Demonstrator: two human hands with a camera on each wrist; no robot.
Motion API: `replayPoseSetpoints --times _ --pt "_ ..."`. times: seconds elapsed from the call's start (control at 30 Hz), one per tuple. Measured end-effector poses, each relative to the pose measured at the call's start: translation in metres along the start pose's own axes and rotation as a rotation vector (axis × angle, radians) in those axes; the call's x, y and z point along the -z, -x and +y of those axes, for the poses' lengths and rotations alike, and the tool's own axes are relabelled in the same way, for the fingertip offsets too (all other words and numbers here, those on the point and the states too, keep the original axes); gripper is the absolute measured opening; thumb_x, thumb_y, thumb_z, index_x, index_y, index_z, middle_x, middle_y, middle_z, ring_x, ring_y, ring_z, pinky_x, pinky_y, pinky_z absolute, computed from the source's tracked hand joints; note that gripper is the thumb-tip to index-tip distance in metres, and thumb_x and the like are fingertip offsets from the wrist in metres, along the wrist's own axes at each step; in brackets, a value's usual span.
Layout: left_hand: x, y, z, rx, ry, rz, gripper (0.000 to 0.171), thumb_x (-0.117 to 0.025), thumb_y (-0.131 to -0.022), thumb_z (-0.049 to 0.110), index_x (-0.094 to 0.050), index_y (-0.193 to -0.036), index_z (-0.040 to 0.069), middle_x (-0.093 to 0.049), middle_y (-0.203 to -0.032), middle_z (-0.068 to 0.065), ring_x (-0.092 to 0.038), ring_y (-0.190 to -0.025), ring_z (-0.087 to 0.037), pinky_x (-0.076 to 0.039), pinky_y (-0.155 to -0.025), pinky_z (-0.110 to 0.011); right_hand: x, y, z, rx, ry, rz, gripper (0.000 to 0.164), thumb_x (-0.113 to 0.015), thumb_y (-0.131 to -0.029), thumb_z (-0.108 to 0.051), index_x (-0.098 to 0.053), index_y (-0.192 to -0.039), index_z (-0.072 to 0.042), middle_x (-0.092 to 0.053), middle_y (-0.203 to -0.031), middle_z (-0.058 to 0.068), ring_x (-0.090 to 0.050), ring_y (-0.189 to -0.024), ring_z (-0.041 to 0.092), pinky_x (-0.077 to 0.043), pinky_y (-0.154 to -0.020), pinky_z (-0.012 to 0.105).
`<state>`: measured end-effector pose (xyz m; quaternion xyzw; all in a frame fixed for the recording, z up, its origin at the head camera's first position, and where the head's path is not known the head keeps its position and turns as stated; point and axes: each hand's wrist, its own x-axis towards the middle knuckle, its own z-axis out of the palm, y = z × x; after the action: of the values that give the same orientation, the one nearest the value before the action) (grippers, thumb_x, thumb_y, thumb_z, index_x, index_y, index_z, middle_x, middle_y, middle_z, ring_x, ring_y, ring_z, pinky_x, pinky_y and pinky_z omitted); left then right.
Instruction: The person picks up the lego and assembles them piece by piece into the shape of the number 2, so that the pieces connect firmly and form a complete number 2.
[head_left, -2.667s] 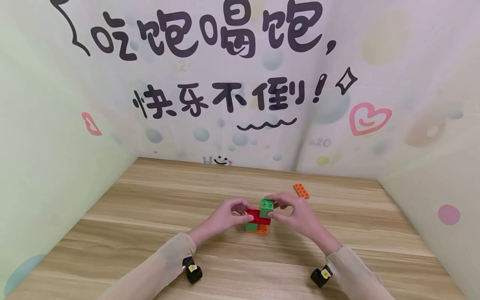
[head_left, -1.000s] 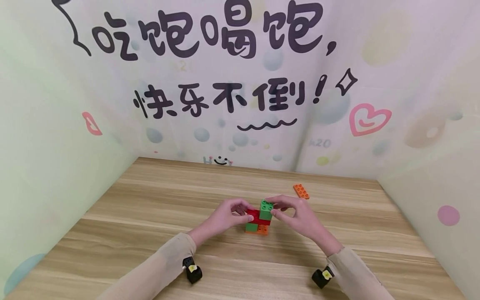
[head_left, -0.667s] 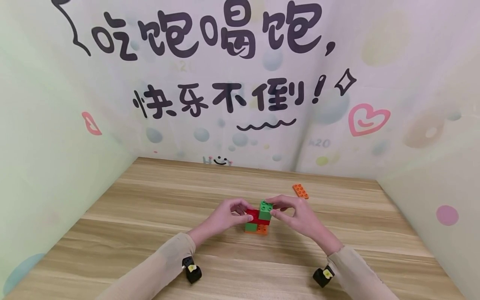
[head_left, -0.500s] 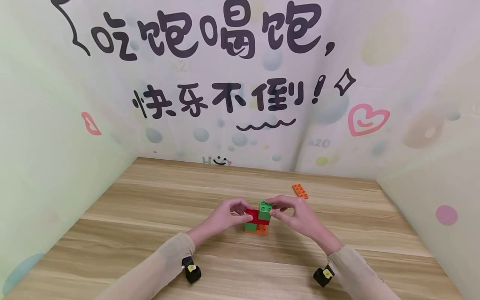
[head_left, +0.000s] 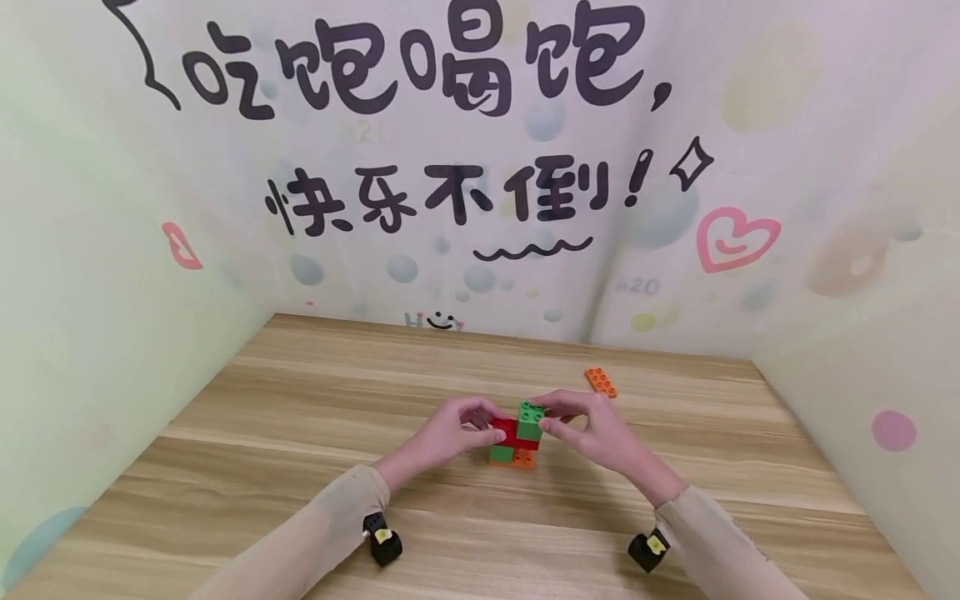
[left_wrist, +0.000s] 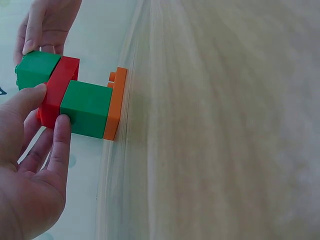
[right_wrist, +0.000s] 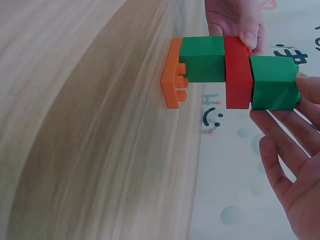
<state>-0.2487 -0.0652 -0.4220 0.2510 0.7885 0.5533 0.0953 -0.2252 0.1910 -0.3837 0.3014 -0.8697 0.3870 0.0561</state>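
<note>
A small stack of toy building bricks stands on the table. At its bottom is an orange plate (right_wrist: pixel 170 80) with studs showing on one half. On the other half sits a green brick (left_wrist: pixel 87 107), and across that lies a longer red brick (right_wrist: pixel 238 75), jutting out over the bare studs. My left hand (head_left: pixel 450 435) pinches the red brick's left end between thumb and fingers. On the red brick's right end is a second green brick (head_left: pixel 529 427), studs up; my right hand (head_left: pixel 596 431) holds it between thumb and fingertips. Only a thin seam shows between them.
A loose orange plate (head_left: pixel 601 382) with studs lies behind my right hand. The wooden table (head_left: pixel 337 367) meets a printed cloth wall (head_left: pixel 420 283) at the back, with pale side walls left and right.
Since the earliest frame the upper green brick has come down slightly onto the red brick, and my right thumb has shifted to its side. During the last second almost nothing has moved.
</note>
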Motion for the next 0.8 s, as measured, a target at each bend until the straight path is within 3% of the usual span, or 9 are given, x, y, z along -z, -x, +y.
replayPoseSetpoints --times 0.47,0.8 --pt "0.0001 -0.0008 0.0009 0.006 -0.016 -0.003 0.024 -0.074 -0.089 0.016 -0.07 -0.112 0.01 -0.072 -0.104 -0.01 -0.064 -0.085 -0.011 -0.052 -0.071 -0.023 0.0041 -0.0025 -0.004 -0.071 -0.004 -0.043 0.028 -0.07 -0.092 -0.023 -0.071 -0.12 -0.016 -0.074 -0.112 0.002 -0.067 -0.086 0.007 -0.056 -0.076 0.024" --pt "0.0005 -0.0001 -0.0009 -0.004 -0.028 -0.001 0.024 -0.074 -0.089 0.018 -0.07 -0.112 0.012 -0.072 -0.104 -0.009 -0.064 -0.085 -0.012 -0.052 -0.071 -0.024 0.0033 -0.0042 -0.0037 -0.026 0.026 -0.055 0.029 -0.07 -0.093 -0.022 -0.07 -0.121 -0.014 -0.075 -0.111 0.003 -0.068 -0.087 0.007 -0.057 -0.077 0.027"
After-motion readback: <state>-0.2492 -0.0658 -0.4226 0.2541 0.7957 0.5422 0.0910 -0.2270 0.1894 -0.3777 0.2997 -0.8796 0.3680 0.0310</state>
